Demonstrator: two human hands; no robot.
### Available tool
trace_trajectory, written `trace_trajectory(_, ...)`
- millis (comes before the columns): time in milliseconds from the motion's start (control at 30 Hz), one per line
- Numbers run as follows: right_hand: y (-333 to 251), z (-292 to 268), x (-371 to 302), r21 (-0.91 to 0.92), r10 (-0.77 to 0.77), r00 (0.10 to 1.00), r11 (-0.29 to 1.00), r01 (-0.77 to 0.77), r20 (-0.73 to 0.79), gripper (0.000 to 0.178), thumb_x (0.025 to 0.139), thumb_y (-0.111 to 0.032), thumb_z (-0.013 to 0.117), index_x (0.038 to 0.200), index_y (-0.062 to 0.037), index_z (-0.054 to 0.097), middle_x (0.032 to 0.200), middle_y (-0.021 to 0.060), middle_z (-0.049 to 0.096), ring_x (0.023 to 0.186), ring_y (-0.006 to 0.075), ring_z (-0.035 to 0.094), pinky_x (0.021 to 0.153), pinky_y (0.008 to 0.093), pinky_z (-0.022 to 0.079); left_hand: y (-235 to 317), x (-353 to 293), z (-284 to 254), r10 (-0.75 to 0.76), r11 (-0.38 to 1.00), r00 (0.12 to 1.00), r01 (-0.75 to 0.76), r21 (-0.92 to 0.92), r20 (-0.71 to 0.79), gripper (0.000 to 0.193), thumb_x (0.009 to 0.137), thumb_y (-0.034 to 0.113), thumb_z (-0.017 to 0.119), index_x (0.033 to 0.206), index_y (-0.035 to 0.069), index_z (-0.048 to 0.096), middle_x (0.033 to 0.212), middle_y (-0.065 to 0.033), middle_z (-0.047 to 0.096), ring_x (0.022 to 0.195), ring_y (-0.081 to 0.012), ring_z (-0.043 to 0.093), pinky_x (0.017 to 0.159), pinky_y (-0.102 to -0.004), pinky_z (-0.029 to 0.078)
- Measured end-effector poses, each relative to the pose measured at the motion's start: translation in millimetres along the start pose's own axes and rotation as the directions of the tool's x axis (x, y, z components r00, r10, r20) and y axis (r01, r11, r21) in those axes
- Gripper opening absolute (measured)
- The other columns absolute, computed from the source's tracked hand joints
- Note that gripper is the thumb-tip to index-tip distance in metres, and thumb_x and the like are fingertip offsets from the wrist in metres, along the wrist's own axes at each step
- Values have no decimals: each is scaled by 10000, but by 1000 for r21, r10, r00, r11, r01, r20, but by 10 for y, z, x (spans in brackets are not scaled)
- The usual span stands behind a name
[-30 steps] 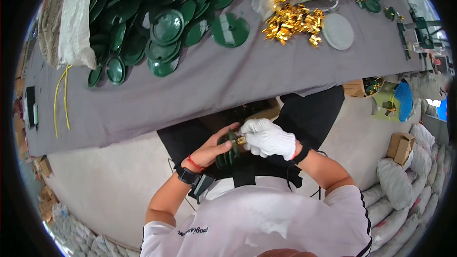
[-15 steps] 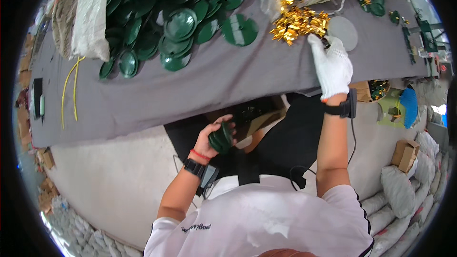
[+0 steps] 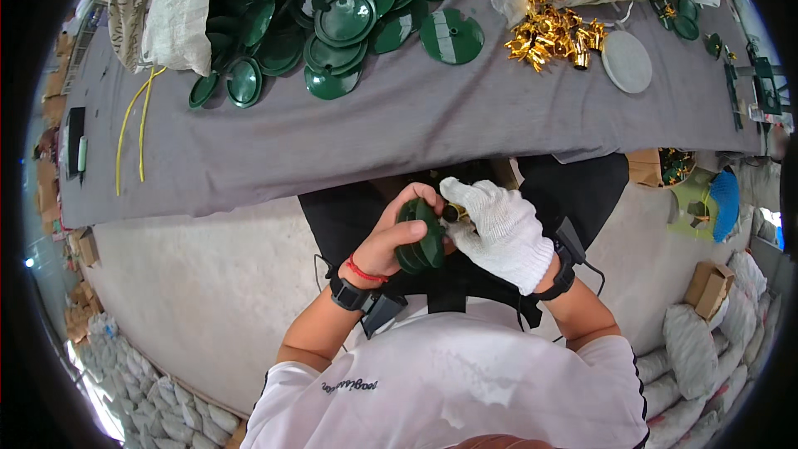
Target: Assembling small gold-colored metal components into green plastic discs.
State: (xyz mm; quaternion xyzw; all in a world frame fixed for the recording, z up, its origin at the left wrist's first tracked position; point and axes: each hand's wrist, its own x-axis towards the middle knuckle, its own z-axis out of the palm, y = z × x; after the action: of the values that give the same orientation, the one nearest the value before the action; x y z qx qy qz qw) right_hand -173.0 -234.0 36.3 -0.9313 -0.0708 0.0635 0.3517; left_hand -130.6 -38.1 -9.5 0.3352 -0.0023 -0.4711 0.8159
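Note:
Over my lap, my left hand (image 3: 397, 237) grips several green plastic discs (image 3: 422, 237), stacked face to face and held on edge. My right hand (image 3: 499, 231), in a white knitted glove, is closed on a small gold piece with a dark round end (image 3: 451, 213), right beside the discs. Whether that piece touches the front disc I cannot tell. On the grey-covered table ahead, a heap of green discs (image 3: 345, 17) spreads from a white woven sack (image 3: 177, 25). Farther right lies a pile of shiny gold pieces (image 3: 553, 37), next to a flat grey round disc (image 3: 627, 61).
Yellow cords (image 3: 133, 120) hang over the grey cloth (image 3: 349, 137) at left. Below the table's front edge, a cardboard box (image 3: 643, 166) and a green bin with a blue rim (image 3: 706, 199) stand at right. Filled sacks (image 3: 694, 349) pile up on the floor at right.
My gloved right hand has come back from the gold pile to the discs, carrying a gold piece. My left hand has risen slightly and moved right with its discs.

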Motion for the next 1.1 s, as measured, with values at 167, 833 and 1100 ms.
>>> trace_trajectory(167, -76, -52, -8, -33, -43, 997, 998, 45, 65, 523, 754, -110, 699, 1258, -76, 560, 874, 122, 616, 739, 320, 636, 606, 401, 521, 59, -36, 72, -33, 999, 994, 31, -24, -104, 416, 841, 282, 666, 1142, 72, 471, 1096, -72, 533, 933, -164, 588, 809, -328, 522)
trace_trajectory(833, -88, 80, -39, 611, 56, 986, 790, 51, -155, 318, 844, 27, 645, 1155, -38, 632, 927, 124, 685, 727, 116, 666, 651, 276, 526, 92, 1, 41, -181, 962, 979, 157, -223, -96, 381, 904, 332, 595, 1163, 69, 497, 1030, -54, 593, 907, -150, 614, 788, -314, 530)
trace_trajectory(1100, 102, 271, -157, 569, -45, 994, 817, 92, -97, 414, 855, 14, 606, 1249, -48, 494, 992, 95, 637, 735, 180, 656, 611, 322, 503, 1, 28, 38, 31, 825, 992, 42, 563, -120, 437, 905, 373, 640, 1154, 53, 476, 1044, -10, 506, 987, -93, 466, 883, -255, 395)
